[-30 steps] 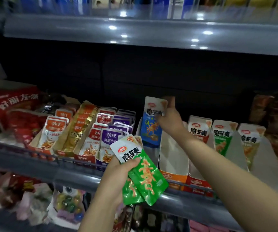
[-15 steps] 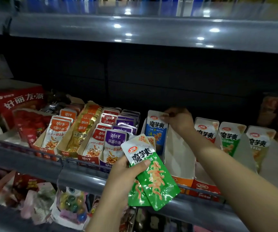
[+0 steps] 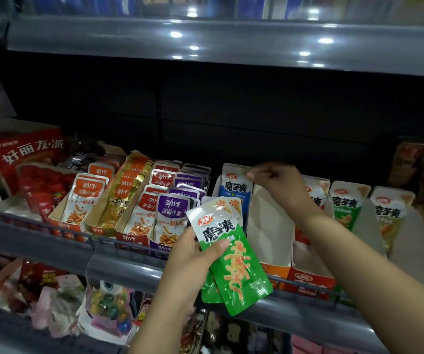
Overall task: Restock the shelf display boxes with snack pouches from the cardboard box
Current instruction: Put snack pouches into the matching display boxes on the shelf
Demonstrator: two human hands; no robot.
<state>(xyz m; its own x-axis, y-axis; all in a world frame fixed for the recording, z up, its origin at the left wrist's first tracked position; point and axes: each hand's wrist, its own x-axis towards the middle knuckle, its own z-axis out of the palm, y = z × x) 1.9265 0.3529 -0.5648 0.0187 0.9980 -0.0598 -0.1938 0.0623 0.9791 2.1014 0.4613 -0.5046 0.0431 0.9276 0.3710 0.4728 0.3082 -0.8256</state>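
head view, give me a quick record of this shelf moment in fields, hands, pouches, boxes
left hand: left hand grips green pouches, held in front of the shelf rail
right hand: right hand pinches top corner of blue pouch
blue pouch: upright, at back of its display box
orange box: orange box right of it, no pouches visible inside
right side: green-label pouch upright
left side: purple pouches in a row

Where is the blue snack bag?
In the head view, the blue pouch stands upright at the back of a display box mid-shelf, right of the purple pouches; the right hand pinches its top corner.
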